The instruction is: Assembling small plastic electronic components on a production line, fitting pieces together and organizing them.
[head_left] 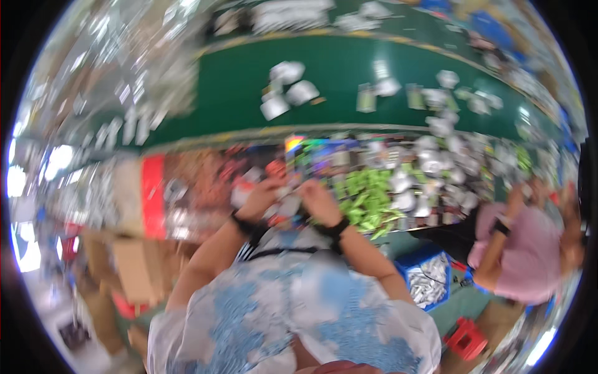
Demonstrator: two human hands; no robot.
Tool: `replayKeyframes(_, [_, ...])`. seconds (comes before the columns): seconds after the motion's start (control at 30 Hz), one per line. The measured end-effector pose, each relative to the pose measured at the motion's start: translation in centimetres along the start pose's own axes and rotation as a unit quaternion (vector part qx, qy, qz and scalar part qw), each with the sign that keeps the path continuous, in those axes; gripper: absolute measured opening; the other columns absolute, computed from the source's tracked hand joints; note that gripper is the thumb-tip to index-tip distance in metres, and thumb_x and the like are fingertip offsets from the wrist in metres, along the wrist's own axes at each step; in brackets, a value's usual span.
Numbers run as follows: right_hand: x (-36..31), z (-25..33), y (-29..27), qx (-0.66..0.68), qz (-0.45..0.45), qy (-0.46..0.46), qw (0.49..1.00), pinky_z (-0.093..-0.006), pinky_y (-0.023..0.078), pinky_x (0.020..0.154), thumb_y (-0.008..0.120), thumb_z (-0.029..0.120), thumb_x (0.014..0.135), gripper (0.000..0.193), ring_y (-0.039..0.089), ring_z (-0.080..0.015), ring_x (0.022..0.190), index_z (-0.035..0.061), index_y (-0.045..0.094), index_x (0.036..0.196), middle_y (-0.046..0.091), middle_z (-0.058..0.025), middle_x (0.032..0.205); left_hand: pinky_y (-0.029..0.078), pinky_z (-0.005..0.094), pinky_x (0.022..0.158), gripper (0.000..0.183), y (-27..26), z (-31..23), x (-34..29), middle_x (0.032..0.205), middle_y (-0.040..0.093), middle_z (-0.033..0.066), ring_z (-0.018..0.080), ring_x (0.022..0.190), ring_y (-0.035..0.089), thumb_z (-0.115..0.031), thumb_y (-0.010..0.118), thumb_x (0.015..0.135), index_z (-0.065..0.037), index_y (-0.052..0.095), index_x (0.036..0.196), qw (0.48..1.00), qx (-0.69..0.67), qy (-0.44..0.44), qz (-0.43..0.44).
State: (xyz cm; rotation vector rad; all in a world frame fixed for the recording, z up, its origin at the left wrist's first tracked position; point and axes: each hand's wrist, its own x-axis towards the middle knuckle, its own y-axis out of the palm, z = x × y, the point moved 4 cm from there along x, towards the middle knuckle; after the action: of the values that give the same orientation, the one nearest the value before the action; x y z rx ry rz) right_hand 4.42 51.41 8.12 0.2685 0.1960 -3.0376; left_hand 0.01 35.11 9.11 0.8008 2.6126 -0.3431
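Note:
Both my hands are close together over the near edge of the worktable, in front of my body. Blur softens the whole picture. My left hand [260, 198] is closed, its fingertips pinched beside a small whitish piece [288, 203] too smeared to name. My right hand [319, 203] is closed as well, its fingers bent in toward the same spot; what they grip cannot be made out. To the right of my right hand lies a heap of bright green flat pieces [364, 196]. Red and white items [246, 190] lie by my left hand.
Beyond the table runs a green conveyor belt [237, 81] carrying white and green pieces. White rounded parts [430, 162] are piled right of the green heap. A co-worker in pink [523, 252] sits at the right. A blue crate [405, 265] and red stool [466, 338] stand below.

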Motion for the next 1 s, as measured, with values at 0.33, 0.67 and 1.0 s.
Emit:
replayKeyframes(0.33, [0.5,2.0,0.7,-0.043,0.019,0.0,0.999,-0.0276,0.043,0.061,0.053,0.012,0.087,0.013,0.053,-0.0142,0.065,0.0003,0.05,0.091,0.056,-0.0078,0.074,0.052,0.0253,0.068,0.028,-0.1,0.7,-0.9,0.099,0.061,0.0087,0.0139,0.081,0.061,-0.01,0.056,0.085,0.003,0.055,0.109,0.94,-0.333,-0.071,-0.035])
replayKeyframes(0.67, [-0.6,3.2,1.8,-0.061,0.016,-0.036,0.997,-0.0279,0.045,0.063,0.052,0.01,0.087,0.011,0.056,-0.0161,0.068,0.0003,0.05,0.092,0.058,-0.0095,0.077,0.053,0.0323,0.078,0.023,0.1,1.7,-1.7,0.103,0.058,0.0133,0.0216,0.087,0.062,0.0,0.049,0.085,0.006,0.055,0.106,0.935,-0.351,-0.045,0.001])
replayKeyframes(1.0, [-0.6,3.5,1.4,-0.089,-0.01,-0.033,0.995,-0.0297,0.046,0.063,0.052,0.01,0.086,0.01,0.057,-0.0194,0.067,0.0007,0.05,0.091,0.058,-0.0108,0.077,0.052,0.0273,0.075,0.026,0.0,0.3,-1.8,0.097,0.062,0.0124,0.0178,0.082,0.063,0.002,0.051,0.081,0.006,0.056,0.106,0.947,-0.319,-0.042,-0.017])
